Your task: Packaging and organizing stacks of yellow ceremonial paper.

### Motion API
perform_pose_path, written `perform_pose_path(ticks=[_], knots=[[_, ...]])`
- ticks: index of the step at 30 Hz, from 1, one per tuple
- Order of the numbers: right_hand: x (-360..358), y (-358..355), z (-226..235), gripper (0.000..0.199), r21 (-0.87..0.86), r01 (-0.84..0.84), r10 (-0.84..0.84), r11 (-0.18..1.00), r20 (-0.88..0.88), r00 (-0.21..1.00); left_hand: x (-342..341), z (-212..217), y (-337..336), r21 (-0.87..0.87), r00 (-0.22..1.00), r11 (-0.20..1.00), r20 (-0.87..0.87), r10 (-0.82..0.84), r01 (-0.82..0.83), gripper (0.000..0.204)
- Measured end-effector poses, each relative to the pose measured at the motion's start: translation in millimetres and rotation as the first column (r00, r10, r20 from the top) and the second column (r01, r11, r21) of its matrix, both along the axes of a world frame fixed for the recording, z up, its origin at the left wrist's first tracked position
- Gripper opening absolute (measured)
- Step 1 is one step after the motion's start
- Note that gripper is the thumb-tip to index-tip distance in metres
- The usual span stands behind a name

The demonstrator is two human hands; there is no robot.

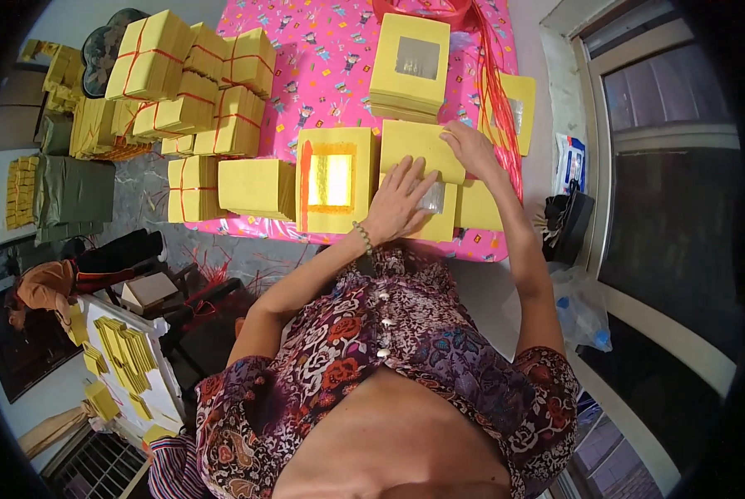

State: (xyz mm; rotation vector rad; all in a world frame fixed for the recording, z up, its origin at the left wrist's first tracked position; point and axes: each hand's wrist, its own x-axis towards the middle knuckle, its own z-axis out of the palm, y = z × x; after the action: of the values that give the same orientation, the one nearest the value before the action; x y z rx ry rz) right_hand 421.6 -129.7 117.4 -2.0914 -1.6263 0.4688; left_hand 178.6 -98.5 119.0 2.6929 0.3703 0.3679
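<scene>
A low table under a bright pink patterned cloth (pixel 322 50) is filling the middle of this cluttered room, with a window frame running along one side. At its near edge the left hand (pixel 399 204) is lying flat, fingers spread, pressing down on a stack of yellow paper sheets with a shiny foil square (pixel 435 204). The right hand (pixel 470 148) is resting open on the upper sheet of that stack (pixel 418 148), fingertips curled over its far edge, gripping nothing firmly. It looks like the sheets are being squared or peeled off one by one; the next move would call for pinching a single sheet cleanly while the other palm is pinning the pile. Just beside the left hand sits a stack with an orange-bordered gold centre (pixel 332 179). Further off, another foil-faced stack (pixel 411 66), red strings (pixel 493 83), and tied yellow bundles (pixel 193 83) are crowding the table.
</scene>
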Motion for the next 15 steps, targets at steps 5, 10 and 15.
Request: perform_pose_path(ticks=[5, 10, 15], knots=[[7.4, 14.0, -25.1, 0.024, 0.027, -0.006, 0.005, 1.000, 0.039, 0.999, 10.2, -16.2, 7.1, 0.006, 0.997, 0.999, -0.060, 0.039, -0.039, 0.082], [5.7, 17.9, -26.5, 0.025, 0.108, -0.034, 0.014, 0.994, 0.180, 0.984, 11.5, -19.6, 7.3, -0.006, 0.993, 0.999, -0.103, 0.049, -0.050, 0.082], [-4.9, 26.7, -21.7, 0.029, 0.054, -0.036, 0.030, 0.998, 0.105, 0.994, 14.5, -17.3, 6.6, -0.003, 0.993, 0.999, -0.112, 0.045, -0.045, 0.082]])
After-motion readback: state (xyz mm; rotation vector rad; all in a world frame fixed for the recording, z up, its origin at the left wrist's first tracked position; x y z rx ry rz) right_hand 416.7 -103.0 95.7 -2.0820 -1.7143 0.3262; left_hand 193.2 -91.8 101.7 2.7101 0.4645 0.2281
